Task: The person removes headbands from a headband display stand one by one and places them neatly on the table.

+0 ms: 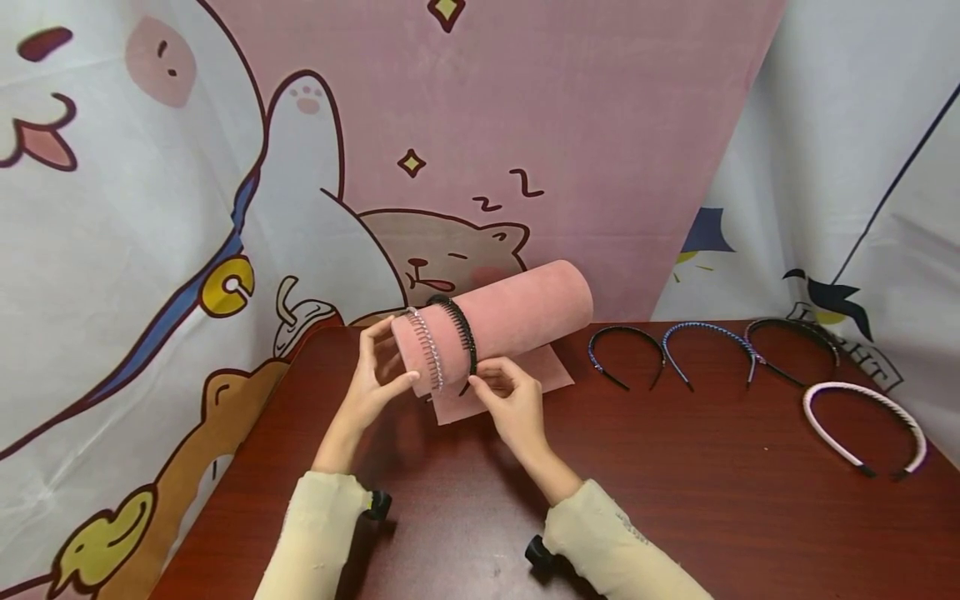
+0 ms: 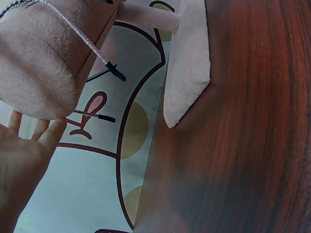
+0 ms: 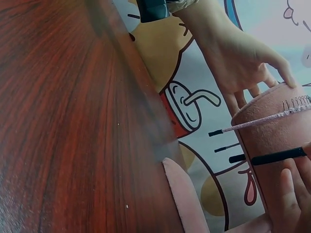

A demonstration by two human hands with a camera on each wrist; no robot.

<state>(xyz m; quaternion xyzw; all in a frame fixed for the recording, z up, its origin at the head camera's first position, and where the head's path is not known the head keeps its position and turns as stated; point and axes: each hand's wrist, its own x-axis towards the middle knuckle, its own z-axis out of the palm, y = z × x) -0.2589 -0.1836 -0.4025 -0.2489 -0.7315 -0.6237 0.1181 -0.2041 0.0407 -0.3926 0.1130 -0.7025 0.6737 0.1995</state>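
A pink plush headband stand (image 1: pixel 525 304), a thick roll on a flat base (image 1: pixel 457 407), tilts up to the right. My left hand (image 1: pixel 367 382) grips the roll's near left end, thumb on the front edge and fingers behind. Close to that end, a pale lilac headband with comb teeth (image 1: pixel 429 350) sits around the roll. Just right of it is a black toothed headband (image 1: pixel 463 329), also over the roll. My right hand (image 1: pixel 517 408) pinches its front end; in the right wrist view, the black tip (image 3: pixel 279 156) lies against the roll's underside edge.
On the right side of the brown table (image 1: pixel 675 500) lie a dark headband with blue (image 1: pixel 626 328), a blue headband (image 1: pixel 708 325), another dark headband (image 1: pixel 795 322) and a white headband (image 1: pixel 862 386). A cartoon-printed cloth (image 1: pixel 585 125) hangs behind the table.
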